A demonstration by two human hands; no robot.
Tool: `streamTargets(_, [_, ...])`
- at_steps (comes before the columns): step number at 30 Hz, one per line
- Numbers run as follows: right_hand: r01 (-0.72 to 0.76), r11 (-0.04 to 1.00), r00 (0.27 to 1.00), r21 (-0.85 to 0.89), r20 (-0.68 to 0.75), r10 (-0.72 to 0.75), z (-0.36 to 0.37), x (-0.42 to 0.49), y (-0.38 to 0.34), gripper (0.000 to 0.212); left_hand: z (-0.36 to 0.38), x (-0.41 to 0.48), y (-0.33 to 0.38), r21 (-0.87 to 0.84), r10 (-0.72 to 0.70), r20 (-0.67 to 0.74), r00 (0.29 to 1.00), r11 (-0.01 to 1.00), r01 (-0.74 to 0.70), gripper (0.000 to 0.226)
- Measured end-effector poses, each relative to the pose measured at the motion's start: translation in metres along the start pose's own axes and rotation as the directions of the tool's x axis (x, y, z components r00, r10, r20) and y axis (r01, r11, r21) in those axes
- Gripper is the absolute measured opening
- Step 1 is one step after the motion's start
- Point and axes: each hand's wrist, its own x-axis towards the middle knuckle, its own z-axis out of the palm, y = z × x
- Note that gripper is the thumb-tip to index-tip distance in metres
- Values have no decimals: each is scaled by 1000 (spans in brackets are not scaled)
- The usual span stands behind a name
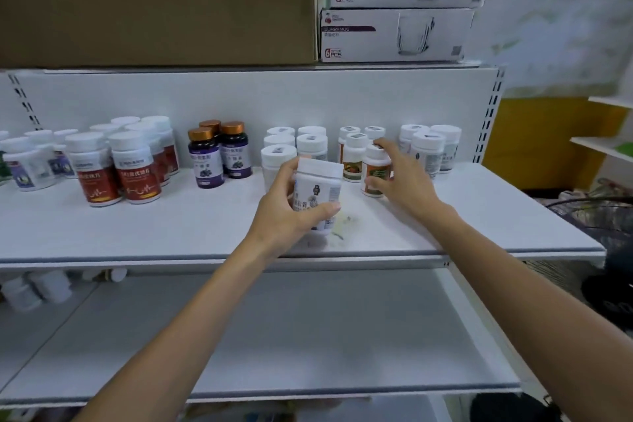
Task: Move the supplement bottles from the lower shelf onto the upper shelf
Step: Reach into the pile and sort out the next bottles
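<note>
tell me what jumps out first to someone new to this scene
The two hands in the middle: the left hand grips a white bottle over the upper shelf, and the right hand grips a small orange-labelled bottle standing beside it. Behind them, the red-labelled bottles at the left are most vivid, and a few white bottles sit at the far left of the lower shelf.

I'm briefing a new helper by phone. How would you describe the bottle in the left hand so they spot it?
Find the white upper shelf under the brown cardboard box. Near its middle, in front of the standing rows, the left hand grips a white-capped white bottle. It alone is tilted; its label is white with dark print, unlike the orange-labelled ones beside it.
</note>
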Motion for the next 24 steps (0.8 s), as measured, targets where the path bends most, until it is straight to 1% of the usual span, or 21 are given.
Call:
streamTargets(4, [-36, 992, 999, -121, -12, 35, 8, 21, 6, 61, 12, 9, 1, 110, -15, -2, 1000, 994, 16, 65])
streamTargets(6, [-61, 981, 998, -186, -7, 61, 11, 28, 4, 60, 14, 15, 4, 124, -32, -17, 999, 992, 34, 64])
streamTargets(9, [-71, 984, 997, -161, 7, 74, 13, 30, 3, 62, 16, 19, 7, 146, -35, -4, 999, 989, 35, 68])
streamTargets(12, [-97, 988, 995, -120, 25, 101, 10, 26, 2, 73, 20, 18, 9, 204, -55, 52, 997, 978, 44, 83])
streamTargets(13, [-98, 988, 995, -119, -2, 99, 7, 23, 1, 74, 22, 18, 10, 219, -60, 59, 996, 975, 46, 87])
streamTargets(15, [-43, 995, 991, -95, -133, 30, 0, 18, -1, 63, 28, 19, 12, 215, -72, 32, 997, 975, 63, 87])
streamTargets(16, [0, 999, 979, -38, -202, -8, -5, 14, -4, 55, 32, 21, 13, 201, -73, 0, 997, 977, 72, 83])
streamTargets(17, [30, 998, 971, 63, -240, -14, -11, 8, -7, 47, 37, 22, 14, 187, -69, -36, 997, 979, 75, 78])
streamTargets(18, [36, 979, 973, 202, -231, 12, -16, 3, -10, 41, 43, 24, 15, 179, -56, -69, 996, 981, 67, 72])
streamTargets(19, [19, 935, 985, 353, -168, 43, -21, -3, -13, 38, 50, 27, 16, 178, -34, -94, 995, 983, 51, 66])
streamTargets(21, [-60, 802, 998, 595, 31, 52, -31, -15, -12, 38, 67, 30, 18, 153, 12, -111, 994, 988, 6, 61])
streamTargets(22, [-90, 749, 994, 657, 103, 28, -35, -20, -8, 39, 76, 31, 20, 120, 27, -107, 994, 993, -14, 61])
streamTargets(23, [-90, 729, 991, 679, 135, -4, -40, -26, -3, 40, 86, 31, 21, 93, 40, -93, 995, 995, -31, 60])
streamTargets(24, [-64, 744, 991, 665, 131, -32, -46, -31, 3, 40, 95, 32, 22, 88, 57, -73, 996, 995, -50, 60])
